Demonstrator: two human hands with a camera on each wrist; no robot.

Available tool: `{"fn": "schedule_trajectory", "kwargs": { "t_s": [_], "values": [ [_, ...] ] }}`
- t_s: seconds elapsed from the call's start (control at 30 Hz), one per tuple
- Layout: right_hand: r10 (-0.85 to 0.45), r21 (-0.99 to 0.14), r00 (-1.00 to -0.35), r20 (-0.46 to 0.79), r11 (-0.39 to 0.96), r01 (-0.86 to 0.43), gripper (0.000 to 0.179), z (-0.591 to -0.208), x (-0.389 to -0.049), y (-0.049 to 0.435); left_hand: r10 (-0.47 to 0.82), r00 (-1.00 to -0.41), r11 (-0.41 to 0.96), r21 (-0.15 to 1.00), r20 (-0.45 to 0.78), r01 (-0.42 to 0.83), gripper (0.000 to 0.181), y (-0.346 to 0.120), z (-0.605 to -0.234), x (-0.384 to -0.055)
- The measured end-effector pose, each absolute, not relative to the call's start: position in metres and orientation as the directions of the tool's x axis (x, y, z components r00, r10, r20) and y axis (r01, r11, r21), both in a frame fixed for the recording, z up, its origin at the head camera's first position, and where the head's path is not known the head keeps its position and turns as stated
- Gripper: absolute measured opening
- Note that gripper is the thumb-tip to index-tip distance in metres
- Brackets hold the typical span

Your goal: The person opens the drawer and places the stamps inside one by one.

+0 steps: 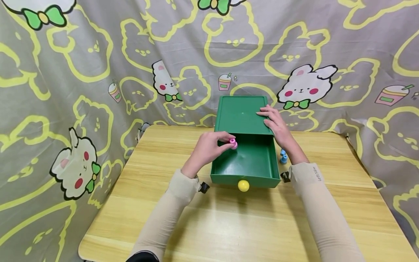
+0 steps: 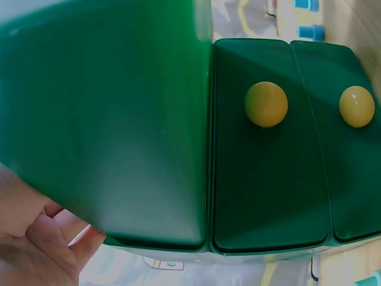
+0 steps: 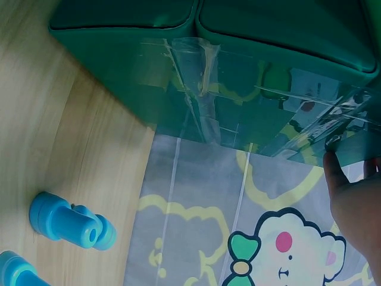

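A green drawer cabinet (image 1: 243, 113) stands at the back of the table, its top drawer (image 1: 244, 178) pulled out and a yellow knob (image 1: 243, 186) on its front. Over the left side of the open drawer, my left hand (image 1: 207, 150) pinches a small pink spool-shaped piece (image 1: 233, 144) between thumb and fingers. My right hand (image 1: 277, 127) rests on the cabinet's top right edge with its fingers spread on the lid. In the right wrist view a digit of the right hand (image 3: 357, 202) touches the cabinet's taped side (image 3: 238, 101).
Blue spool-shaped pieces (image 1: 283, 158) lie on the table (image 1: 242, 225) right of the cabinet. Two closed lower drawers with yellow knobs (image 2: 266, 104) show in the left wrist view. A patterned curtain (image 1: 183, 43) hangs behind.
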State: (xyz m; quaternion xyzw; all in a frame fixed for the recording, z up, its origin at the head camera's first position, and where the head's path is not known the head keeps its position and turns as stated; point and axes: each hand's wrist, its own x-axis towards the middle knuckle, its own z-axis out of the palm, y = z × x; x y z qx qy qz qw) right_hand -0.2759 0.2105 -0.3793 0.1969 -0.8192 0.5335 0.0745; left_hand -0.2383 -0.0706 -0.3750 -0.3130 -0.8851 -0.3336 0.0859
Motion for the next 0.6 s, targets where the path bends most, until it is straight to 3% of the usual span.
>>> {"fn": "schedule_trajectory", "kwargs": {
  "t_s": [0.23, 0.6],
  "values": [
    [-0.242, -0.845, -0.914, 0.326, 0.359, -0.397, 0.040, -0.3790, -0.2763, 0.2108, 0.507, -0.811, 0.623, 0.525, 0.292, 0.579, 0.027, -0.0664, -0.3718, -0.2391],
    [-0.245, -0.847, -0.914, 0.323, 0.356, -0.394, 0.040, -0.3778, -0.2751, 0.2105, 0.562, -0.778, 0.670, 0.398, 0.280, 0.627, 0.019, -0.0642, -0.3718, -0.2384]
  ]
}}
